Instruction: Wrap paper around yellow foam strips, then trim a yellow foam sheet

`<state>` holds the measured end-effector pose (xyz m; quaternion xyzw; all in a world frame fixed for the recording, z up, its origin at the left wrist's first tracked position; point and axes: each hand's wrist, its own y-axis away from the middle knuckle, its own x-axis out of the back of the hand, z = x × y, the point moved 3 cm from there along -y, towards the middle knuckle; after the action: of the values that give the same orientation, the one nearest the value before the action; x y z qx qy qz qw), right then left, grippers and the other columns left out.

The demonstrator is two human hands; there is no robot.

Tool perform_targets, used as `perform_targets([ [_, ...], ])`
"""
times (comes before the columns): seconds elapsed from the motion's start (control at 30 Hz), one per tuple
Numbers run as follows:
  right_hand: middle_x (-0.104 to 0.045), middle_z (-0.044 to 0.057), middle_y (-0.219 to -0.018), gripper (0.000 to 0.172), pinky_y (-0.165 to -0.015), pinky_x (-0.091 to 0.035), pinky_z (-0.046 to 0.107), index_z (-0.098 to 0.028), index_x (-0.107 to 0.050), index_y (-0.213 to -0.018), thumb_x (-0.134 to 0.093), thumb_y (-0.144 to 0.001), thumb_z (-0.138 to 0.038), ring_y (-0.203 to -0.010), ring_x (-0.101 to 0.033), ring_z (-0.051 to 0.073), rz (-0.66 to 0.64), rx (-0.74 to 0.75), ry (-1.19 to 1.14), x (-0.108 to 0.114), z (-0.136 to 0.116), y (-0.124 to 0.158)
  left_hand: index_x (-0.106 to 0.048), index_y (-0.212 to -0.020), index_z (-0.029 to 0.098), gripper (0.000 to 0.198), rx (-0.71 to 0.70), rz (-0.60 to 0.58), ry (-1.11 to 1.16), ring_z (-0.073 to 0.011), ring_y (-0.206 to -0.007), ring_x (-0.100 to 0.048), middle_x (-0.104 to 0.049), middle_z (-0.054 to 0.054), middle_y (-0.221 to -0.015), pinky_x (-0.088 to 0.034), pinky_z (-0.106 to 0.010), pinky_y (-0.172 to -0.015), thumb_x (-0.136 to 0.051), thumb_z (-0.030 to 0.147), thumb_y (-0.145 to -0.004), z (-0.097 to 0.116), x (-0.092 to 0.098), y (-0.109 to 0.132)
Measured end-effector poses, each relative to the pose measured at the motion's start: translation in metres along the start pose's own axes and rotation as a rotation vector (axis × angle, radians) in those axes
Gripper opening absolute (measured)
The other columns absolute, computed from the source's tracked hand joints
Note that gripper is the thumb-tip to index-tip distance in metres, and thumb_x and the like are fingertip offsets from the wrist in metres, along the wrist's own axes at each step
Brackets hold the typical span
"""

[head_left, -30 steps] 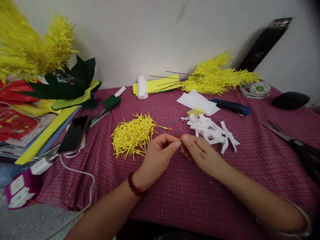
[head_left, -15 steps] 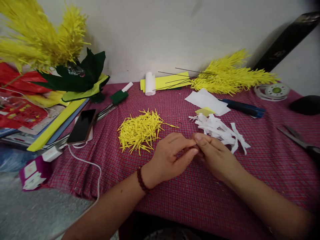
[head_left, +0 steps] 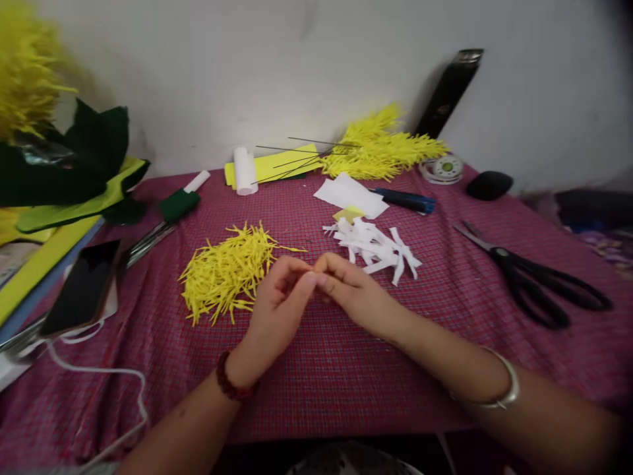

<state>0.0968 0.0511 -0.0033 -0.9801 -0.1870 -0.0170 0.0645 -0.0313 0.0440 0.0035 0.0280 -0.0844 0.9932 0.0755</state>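
My left hand (head_left: pixel 284 300) and my right hand (head_left: pixel 351 290) meet fingertip to fingertip above the middle of the table. Thumb and forefinger are pinched together on both; whatever lies between them is too small or hidden to make out. Just left of my left hand lies a heap of thin, twisted yellow strips (head_left: pixel 225 270), pointed at the ends. Beyond my right hand is a loose pile of white strips (head_left: pixel 378 244). A small yellow piece (head_left: pixel 349 214) and a white sheet (head_left: pixel 351 196) lie behind that pile.
Black-handled scissors (head_left: pixel 531 277) lie open at right. A blue-handled cutter (head_left: pixel 405 200), a white tape reel (head_left: pixel 445 170) and feathery yellow stems (head_left: pixel 386 148) are at the back. At left are a phone (head_left: pixel 82 287), a white cable (head_left: pixel 113 371) and dark green leaves (head_left: pixel 99 145).
The view has turned right, so the scissors and the bangle on my right arm now show. My hands stay pinched together, with the left wrist turned and its fingers more curled.
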Motion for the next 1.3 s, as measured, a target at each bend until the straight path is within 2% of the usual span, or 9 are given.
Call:
perform_targets([
  [0.17,-0.046,-0.005,-0.063,0.013,-0.055,-0.035,0.026,-0.022,-0.043,-0.070,-0.053,-0.078,-0.024,-0.059,-0.041,0.011,0.037,0.028,0.030,-0.003,-0.003,0.000,-0.046,-0.058,0.018,0.037,0.179,-0.051,-0.024,-0.0094,-0.054,-0.033,-0.037,0.005,-0.056,-0.028,-0.023,-0.051,-0.054,0.042,-0.085,-0.015,0.004,-0.005],
  [0.4,-0.048,-0.006,-0.059,0.011,-0.051,-0.033,0.024,-0.021,-0.045,-0.067,-0.051,-0.073,-0.013,-0.055,-0.043,0.010,0.123,0.023,0.226,0.001,-0.002,0.001,-0.042,-0.052,0.018,0.040,0.191,-0.134,-0.145,-0.0088,-0.052,-0.029,-0.035,0.006,-0.052,-0.024,-0.023,-0.049,-0.059,0.043,-0.078,-0.012,-0.001,-0.008],
  [0.6,-0.046,-0.006,-0.059,0.012,-0.051,-0.033,0.023,-0.021,-0.046,-0.067,-0.051,-0.073,-0.013,-0.055,-0.042,0.010,0.153,0.054,0.284,-0.002,-0.002,0.003,-0.048,-0.056,0.017,0.037,0.326,-0.139,0.074,-0.0070,-0.050,-0.030,-0.039,0.006,-0.052,-0.024,-0.022,-0.048,-0.067,0.043,-0.073,-0.016,0.000,-0.006],
  [0.77,-0.051,-0.003,-0.065,0.007,-0.057,-0.039,0.025,-0.020,-0.053,-0.074,-0.050,-0.077,-0.015,-0.061,-0.046,0.011,0.121,0.057,0.231,-0.003,-0.007,0.004,-0.054,-0.060,0.015,0.030,0.328,-0.099,0.272,-0.0060,-0.051,-0.036,-0.046,0.006,-0.054,-0.029,-0.020,-0.050,-0.074,0.036,-0.068,-0.018,0.002,-0.005],
  [0.9,-0.050,-0.003,-0.069,0.005,-0.058,-0.041,0.026,-0.020,-0.053,-0.084,-0.050,-0.082,-0.025,-0.063,-0.047,0.012,0.127,0.037,0.112,0.000,-0.008,0.005,-0.060,-0.065,0.015,0.019,0.215,-0.024,0.299,-0.0074,-0.059,-0.048,-0.056,0.004,-0.062,-0.039,-0.021,-0.060,-0.074,0.028,-0.069,-0.012,0.005,-0.006],
  [1.0,-0.046,-0.003,-0.061,0.030,-0.054,-0.039,0.026,-0.021,-0.048,-0.072,-0.041,-0.091,-0.043,-0.057,-0.045,0.012,0.037,-0.014,0.088,-0.001,-0.003,0.006,-0.062,-0.066,0.017,0.014,0.062,-0.010,0.218,-0.0092,-0.061,-0.053,-0.060,0.002,-0.064,-0.043,-0.022,-0.061,-0.070,0.024,-0.074,-0.003,0.007,-0.006],
  [1.1,-0.046,-0.003,-0.057,0.044,-0.052,-0.038,0.026,-0.021,-0.046,-0.067,-0.031,-0.094,-0.053,-0.054,-0.045,0.012,-0.041,-0.036,0.075,-0.004,0.002,0.007,-0.064,-0.068,0.018,0.012,-0.127,-0.001,0.037,-0.0096,-0.060,-0.054,-0.059,0.002,-0.063,-0.043,-0.022,-0.058,-0.067,0.022,-0.079,0.004,0.007,-0.004],
  [1.23,-0.041,-0.004,-0.054,0.047,-0.049,-0.035,0.025,-0.022,-0.043,-0.062,-0.034,-0.092,-0.057,-0.051,-0.040,0.011,0.034,-0.025,0.078,-0.002,0.003,0.007,-0.068,-0.078,0.018,0.013,-0.408,-0.040,-0.300,-0.0090,-0.063,-0.052,-0.058,0.001,-0.067,-0.042,-0.021,-0.059,-0.058,0.016,-0.086,0.008,0.002,0.002],
  [1.3,-0.039,-0.005,-0.054,0.047,-0.048,-0.034,0.024,-0.022,-0.041,-0.060,-0.037,-0.092,-0.057,-0.050,-0.038,0.011,0.071,-0.011,0.074,0.000,0.001,0.005,-0.068,-0.086,0.018,0.015,-0.489,-0.070,-0.450,-0.0097,-0.066,-0.052,-0.058,0.000,-0.069,-0.041,-0.022,-0.060,-0.053,0.015,-0.089,0.008,0.000,0.005],
])
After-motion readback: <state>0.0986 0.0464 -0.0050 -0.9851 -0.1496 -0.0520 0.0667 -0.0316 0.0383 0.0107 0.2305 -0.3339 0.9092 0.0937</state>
